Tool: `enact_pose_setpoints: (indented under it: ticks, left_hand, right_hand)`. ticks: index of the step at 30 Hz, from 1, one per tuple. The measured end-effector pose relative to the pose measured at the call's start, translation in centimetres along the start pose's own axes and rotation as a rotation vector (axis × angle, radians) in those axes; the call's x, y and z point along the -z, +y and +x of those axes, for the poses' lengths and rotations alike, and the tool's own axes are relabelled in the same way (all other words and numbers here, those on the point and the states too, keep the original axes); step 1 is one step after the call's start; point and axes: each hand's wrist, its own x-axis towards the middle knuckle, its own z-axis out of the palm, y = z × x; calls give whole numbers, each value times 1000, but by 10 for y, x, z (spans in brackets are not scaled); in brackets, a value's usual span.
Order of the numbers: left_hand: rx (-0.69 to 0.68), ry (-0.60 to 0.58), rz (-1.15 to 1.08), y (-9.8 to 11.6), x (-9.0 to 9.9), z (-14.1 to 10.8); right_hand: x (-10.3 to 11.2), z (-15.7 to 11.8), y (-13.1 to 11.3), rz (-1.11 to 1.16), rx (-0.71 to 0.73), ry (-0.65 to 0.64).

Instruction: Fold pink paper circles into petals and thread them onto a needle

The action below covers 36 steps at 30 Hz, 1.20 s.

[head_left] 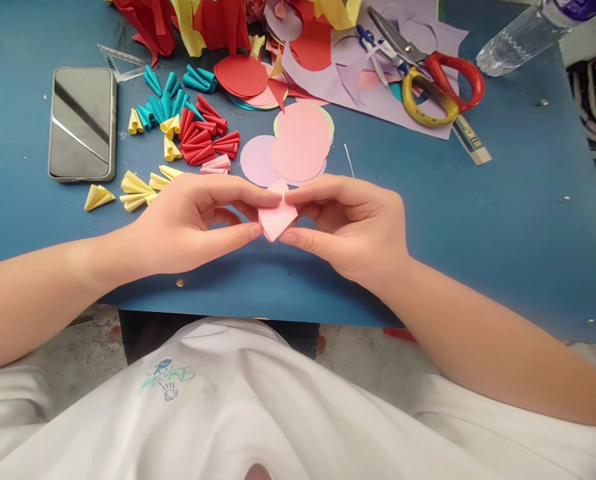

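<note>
A small folded pink paper point(278, 217) is held over the table point(508, 240), near the paper circles point(301, 150). It is pinched in the grip of the left hand point(198, 213) and right hand point(365, 227). Folding seems underway; next, gentle pressing is probably needed.

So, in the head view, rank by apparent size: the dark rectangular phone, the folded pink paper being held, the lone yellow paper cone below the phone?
Largest to smallest:
Dark rectangular phone
Folded pink paper, partly covered
Lone yellow paper cone
</note>
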Motion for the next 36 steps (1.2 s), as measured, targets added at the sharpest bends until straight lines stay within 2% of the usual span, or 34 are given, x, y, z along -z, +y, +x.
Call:
enact_pose_setpoints:
  ticks: [7,14,21,25,28,31,36]
  left_hand:
    - [15,-30,-42,1,-1,0]
    - [63,-81,-125,1,4,2]
    - [94,5,-57,-2,3,0]
    - [172,62,-149,-9,-2,3]
    - [230,6,-203,-20,-2,4]
    - [242,-47,-243,-27,1,3]
    - [237,-56,-248,-28,4,1]
  right_hand:
    - [-3,0,-7,-1,36,15]
    - [1,-1,-18,-106,88,-21]
    - [-4,-3,-21,-236,106,34]
    - [-5,-1,-20,-373,192,6]
    - [0,0,-20,-465,281,-30]
    - [4,1,-20,-531,291,-71]
    - [3,2,-22,-544,328,-76]
